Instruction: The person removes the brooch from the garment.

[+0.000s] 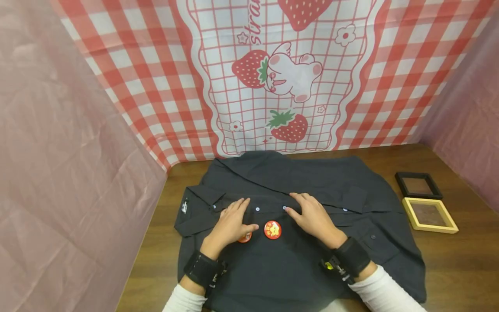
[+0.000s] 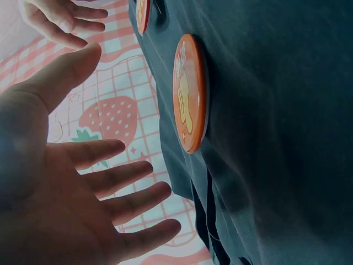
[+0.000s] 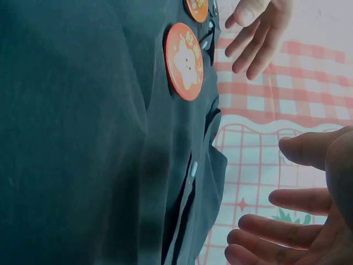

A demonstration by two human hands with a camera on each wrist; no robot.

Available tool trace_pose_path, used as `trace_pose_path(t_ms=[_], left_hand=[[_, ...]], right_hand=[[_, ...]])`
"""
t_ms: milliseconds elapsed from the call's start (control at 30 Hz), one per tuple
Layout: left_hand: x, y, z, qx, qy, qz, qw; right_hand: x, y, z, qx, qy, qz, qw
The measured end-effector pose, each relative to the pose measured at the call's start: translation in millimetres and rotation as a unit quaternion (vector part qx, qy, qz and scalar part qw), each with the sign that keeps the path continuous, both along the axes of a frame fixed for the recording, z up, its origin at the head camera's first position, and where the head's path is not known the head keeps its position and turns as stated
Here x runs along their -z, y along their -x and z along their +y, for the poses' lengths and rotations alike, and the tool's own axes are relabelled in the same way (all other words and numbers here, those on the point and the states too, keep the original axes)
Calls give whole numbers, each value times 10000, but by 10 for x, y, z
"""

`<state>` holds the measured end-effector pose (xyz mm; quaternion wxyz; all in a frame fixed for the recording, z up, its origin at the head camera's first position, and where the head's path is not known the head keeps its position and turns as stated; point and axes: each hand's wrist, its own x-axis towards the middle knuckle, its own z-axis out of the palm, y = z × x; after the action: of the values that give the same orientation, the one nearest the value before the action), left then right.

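Hovering near badges (image 1: 273,230) on dark shirt (image 1: 269,271): left hand (image 1: 231,223), right hand (image 1: 315,218), both spread

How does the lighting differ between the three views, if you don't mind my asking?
Head view: fairly even light on the shirt; left wrist view: the left hand has its palm in shadow, before a pale, washed-out strawberry cloth; right wrist view: the shirt looks dark and bluish, with little detail at left.

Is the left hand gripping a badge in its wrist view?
No, the left hand is spread, with a visible gap to the nearer badge on the dark shirt.
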<state>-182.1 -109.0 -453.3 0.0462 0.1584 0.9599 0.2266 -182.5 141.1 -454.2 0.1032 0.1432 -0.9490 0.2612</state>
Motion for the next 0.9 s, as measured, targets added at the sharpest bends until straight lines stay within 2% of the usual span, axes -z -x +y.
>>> trace_pose_path(t_ms=[200,900], left_hand=[[-15,-36,4,71,167,66,9998],[39,-122,38,404,219,-213,9987]], right_hand=[[32,-29,-24,-40,62,2,10000],[47,-87,-111,-210,-41,70,9997]])
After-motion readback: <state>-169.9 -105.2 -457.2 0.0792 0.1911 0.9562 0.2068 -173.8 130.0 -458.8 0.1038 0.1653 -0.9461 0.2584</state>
